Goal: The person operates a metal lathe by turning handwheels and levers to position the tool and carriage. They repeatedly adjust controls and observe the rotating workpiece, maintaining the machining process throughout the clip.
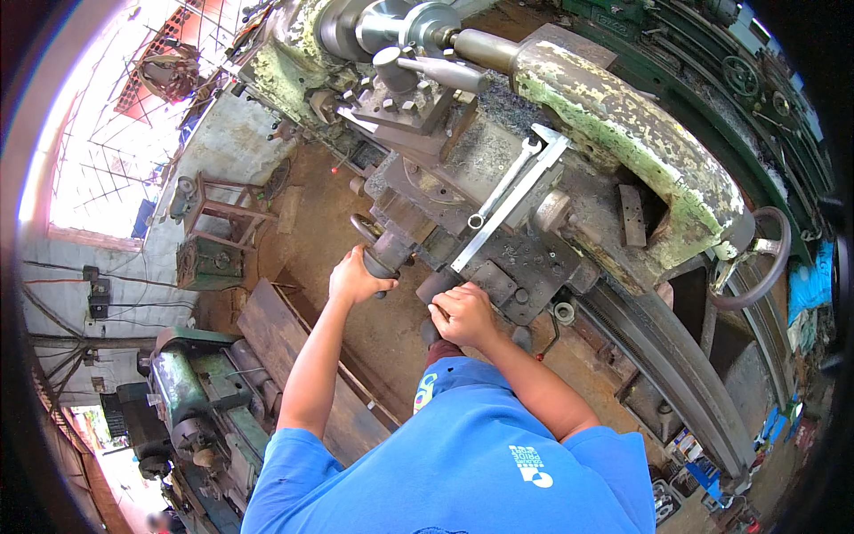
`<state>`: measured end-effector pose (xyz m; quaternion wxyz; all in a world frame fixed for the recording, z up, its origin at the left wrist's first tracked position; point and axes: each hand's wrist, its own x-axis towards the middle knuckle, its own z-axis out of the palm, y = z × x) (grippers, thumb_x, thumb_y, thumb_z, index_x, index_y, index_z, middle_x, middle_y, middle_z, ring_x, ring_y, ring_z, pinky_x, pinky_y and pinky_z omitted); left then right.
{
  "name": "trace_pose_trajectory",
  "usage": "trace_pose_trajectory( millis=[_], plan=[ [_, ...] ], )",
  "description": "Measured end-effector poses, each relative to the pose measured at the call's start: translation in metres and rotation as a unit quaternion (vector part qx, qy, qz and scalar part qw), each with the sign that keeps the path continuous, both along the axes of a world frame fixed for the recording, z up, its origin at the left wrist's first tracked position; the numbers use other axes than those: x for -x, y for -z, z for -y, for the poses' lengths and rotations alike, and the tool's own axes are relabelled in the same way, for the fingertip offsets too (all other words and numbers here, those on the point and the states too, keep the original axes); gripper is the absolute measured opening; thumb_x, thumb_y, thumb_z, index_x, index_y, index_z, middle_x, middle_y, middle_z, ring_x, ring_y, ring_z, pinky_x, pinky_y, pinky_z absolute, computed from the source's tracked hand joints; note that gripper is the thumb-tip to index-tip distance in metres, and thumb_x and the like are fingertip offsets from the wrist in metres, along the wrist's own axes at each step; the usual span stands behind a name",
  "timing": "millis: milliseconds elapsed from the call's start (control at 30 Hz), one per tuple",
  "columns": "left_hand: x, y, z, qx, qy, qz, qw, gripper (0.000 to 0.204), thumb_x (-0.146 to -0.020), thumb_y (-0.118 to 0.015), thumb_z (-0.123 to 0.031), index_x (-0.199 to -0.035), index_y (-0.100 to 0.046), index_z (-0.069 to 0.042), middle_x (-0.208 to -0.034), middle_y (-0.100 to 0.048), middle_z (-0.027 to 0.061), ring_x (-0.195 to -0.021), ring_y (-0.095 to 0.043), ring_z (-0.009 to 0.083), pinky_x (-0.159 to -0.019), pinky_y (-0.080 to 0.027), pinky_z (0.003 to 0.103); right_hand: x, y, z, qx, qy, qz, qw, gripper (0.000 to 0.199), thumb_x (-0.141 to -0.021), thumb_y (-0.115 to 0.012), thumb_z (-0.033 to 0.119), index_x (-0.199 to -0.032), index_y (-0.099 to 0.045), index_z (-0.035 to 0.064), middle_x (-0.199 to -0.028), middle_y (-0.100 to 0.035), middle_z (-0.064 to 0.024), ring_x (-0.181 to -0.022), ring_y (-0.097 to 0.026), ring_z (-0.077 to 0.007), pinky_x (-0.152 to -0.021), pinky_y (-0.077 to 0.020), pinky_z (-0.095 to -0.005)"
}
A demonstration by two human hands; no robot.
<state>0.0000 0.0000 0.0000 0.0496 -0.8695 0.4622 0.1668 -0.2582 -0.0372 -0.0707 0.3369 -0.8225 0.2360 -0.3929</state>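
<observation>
I stand at an old lathe with peeling green paint (623, 116). My left hand (356, 278) is closed around a dark crank handle (384, 258) on the front of the carriage. Beside it, my right hand (463, 313) grips a second dark handle (436, 287) on the carriage apron. Above my hands sit the tool post (400, 102) and a shiny metal workpiece in the chuck (391, 27). A wrench (503, 182) and a long steel rule (511, 200) lie on the carriage top.
The tailstock handwheel (765, 258) sticks out at right. Another green machine (191, 392) stands at lower left, with a wooden plank (285, 329) on the dirt floor and a small metal stand (222, 209) beyond. Barred windows (124, 107) are at upper left.
</observation>
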Motion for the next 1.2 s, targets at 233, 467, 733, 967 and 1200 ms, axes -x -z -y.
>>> trace_pose_trajectory(
  millis=[233,467,733,967,1200],
  plan=[
    [0.008,0.002,-0.002,0.021,-0.002,0.017,1.000,0.116,-0.056,-0.091,-0.057,-0.147,-0.048,0.001,-0.133,-0.066,0.0234,-0.118,-0.068,0.0394,-0.101,-0.055,0.046,0.004,-0.003,0.001,0.006,0.001,0.001,1.000,0.009,-0.082,-0.076,0.015,-0.077,-0.070,0.0104,-0.067,-0.065,-0.0066,-0.065,-0.065,-0.0269,-0.067,-0.0485,-0.0401],
    [0.016,0.002,-0.004,0.033,-0.010,0.041,0.999,0.117,-0.056,-0.092,-0.055,-0.148,-0.047,0.001,-0.135,-0.065,0.0231,-0.118,-0.068,0.0394,-0.101,-0.055,0.047,0.002,-0.003,0.001,0.000,0.005,0.012,1.000,0.009,-0.081,-0.076,0.014,-0.077,-0.069,0.0107,-0.066,-0.065,-0.0063,-0.065,-0.065,-0.0270,-0.067,-0.0483,-0.0401],
    [0.024,0.000,-0.006,0.044,-0.026,0.052,0.997,0.118,-0.055,-0.093,-0.055,-0.149,-0.046,-0.001,-0.138,-0.063,0.0215,-0.117,-0.068,0.0400,-0.100,-0.055,0.047,0.002,-0.003,0.001,0.005,0.005,0.006,1.000,0.009,-0.081,-0.076,0.014,-0.077,-0.069,0.0104,-0.067,-0.066,-0.0069,-0.066,-0.066,-0.0273,-0.067,-0.0487,-0.0402],
    [0.029,0.002,-0.008,0.053,-0.028,0.075,0.995,0.117,-0.056,-0.093,-0.055,-0.149,-0.045,-0.003,-0.139,-0.062,0.0203,-0.116,-0.068,0.0396,-0.099,-0.056,0.048,0.003,-0.002,0.000,0.006,0.006,0.000,1.000,0.009,-0.081,-0.076,0.014,-0.077,-0.069,0.0104,-0.067,-0.066,-0.0071,-0.066,-0.066,-0.0275,-0.068,-0.0489,-0.0404],
    [0.035,0.004,-0.010,0.073,-0.030,0.083,0.993,0.113,-0.059,-0.093,-0.051,-0.148,-0.046,0.001,-0.142,-0.059,0.0195,-0.118,-0.068,0.0381,-0.100,-0.055,0.046,0.002,-0.002,0.000,0.009,0.007,0.003,1.000,0.009,-0.081,-0.076,0.015,-0.077,-0.069,0.0107,-0.066,-0.066,-0.0067,-0.065,-0.066,-0.0271,-0.067,-0.0487,-0.0400]
  ],
)
